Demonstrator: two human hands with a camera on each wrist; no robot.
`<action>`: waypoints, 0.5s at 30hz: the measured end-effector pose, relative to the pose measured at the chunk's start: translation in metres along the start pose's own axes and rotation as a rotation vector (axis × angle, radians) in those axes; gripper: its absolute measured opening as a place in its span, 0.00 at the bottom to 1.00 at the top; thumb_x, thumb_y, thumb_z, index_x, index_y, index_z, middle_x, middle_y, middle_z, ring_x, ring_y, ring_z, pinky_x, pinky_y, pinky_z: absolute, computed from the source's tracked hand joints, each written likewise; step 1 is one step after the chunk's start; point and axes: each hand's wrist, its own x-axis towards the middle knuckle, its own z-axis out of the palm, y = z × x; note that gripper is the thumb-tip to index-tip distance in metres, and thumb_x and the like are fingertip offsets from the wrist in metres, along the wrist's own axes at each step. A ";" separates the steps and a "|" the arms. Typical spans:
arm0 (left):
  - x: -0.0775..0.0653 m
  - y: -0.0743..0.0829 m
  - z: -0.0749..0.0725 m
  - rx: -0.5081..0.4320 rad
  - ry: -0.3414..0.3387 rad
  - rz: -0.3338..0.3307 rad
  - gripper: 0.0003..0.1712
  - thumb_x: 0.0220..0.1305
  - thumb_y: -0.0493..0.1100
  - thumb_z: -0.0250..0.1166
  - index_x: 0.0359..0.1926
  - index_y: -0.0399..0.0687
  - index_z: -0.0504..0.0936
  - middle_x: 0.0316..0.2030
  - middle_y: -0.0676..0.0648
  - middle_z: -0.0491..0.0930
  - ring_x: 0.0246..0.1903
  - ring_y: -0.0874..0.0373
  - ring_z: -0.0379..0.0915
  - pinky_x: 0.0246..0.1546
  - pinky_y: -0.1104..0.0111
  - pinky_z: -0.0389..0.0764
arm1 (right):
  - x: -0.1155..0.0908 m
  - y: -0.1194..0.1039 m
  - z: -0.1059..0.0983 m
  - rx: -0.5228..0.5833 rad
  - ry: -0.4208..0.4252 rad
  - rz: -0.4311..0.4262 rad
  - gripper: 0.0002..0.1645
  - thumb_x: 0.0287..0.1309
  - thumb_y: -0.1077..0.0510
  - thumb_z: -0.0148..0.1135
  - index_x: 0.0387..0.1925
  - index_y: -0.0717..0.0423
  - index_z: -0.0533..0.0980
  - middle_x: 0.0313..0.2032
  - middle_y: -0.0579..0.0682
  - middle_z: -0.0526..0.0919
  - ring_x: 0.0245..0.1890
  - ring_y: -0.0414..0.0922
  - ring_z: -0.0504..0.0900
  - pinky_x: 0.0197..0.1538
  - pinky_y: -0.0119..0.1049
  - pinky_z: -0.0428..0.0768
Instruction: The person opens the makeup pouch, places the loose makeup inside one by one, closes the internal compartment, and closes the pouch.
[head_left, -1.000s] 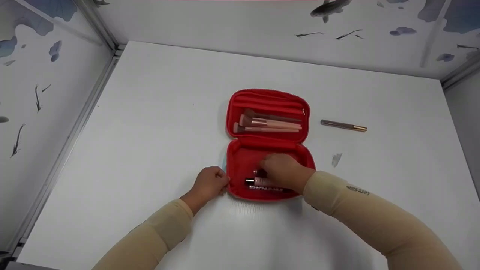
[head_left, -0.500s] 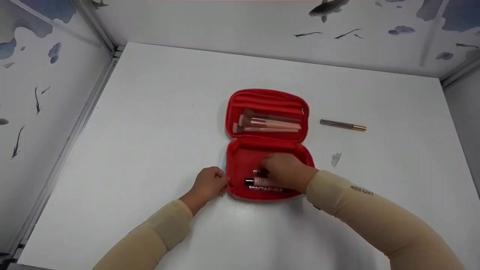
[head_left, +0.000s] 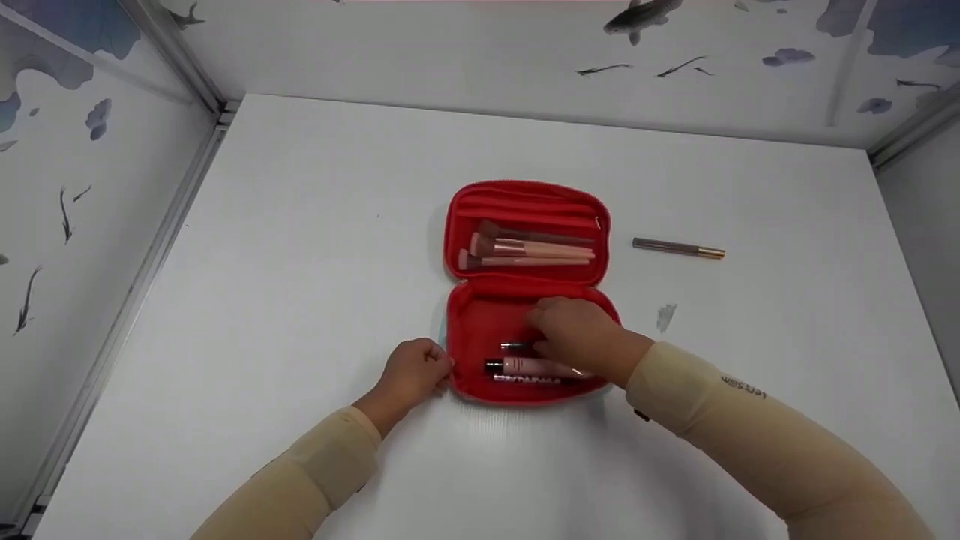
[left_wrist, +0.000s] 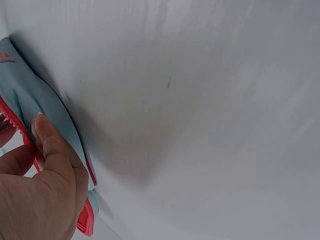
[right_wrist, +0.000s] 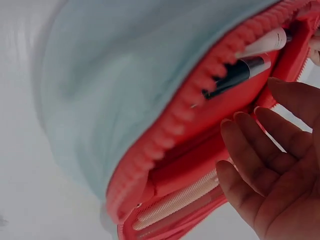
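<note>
An unzipped cosmetic case (head_left: 480, 315), red inside and light blue outside (right_wrist: 115, 65), lies spread on the white table. My left hand (head_left: 412, 371) pinches its zippered rim at the near left, thumb against fingers in the left wrist view. Over the case's near half is my right hand (head_left: 577, 330). Its fingers (right_wrist: 245, 145) are loosely bent and hold nothing in the right wrist view. Below them lies a dark tube with a silver end (right_wrist: 235, 77). A pink tube with a black cap (head_left: 532, 366) and a thin patterned stick (head_left: 527, 379) lie nearer the front rim.
Several makeup brushes (head_left: 536, 249) sit in the case's far half behind a clear pocket. A slim brown tube with a gold end (head_left: 679, 248) lies on the table to the right, beyond a grey smudge (head_left: 665, 318). Printed panels (head_left: 450, 52) wall the table.
My right hand has shifted a little to the right over the case, and more of the pink tube shows. The left hand stays at the rim. The head view has drifted slightly.
</note>
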 end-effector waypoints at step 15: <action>0.000 0.000 -0.001 0.025 -0.009 0.003 0.05 0.65 0.35 0.56 0.31 0.40 0.76 0.25 0.45 0.79 0.26 0.56 0.75 0.28 0.71 0.77 | -0.033 0.036 -0.002 0.173 0.277 0.079 0.23 0.56 0.57 0.68 0.55 0.56 0.77 0.49 0.53 0.80 0.50 0.50 0.78 0.50 0.49 0.80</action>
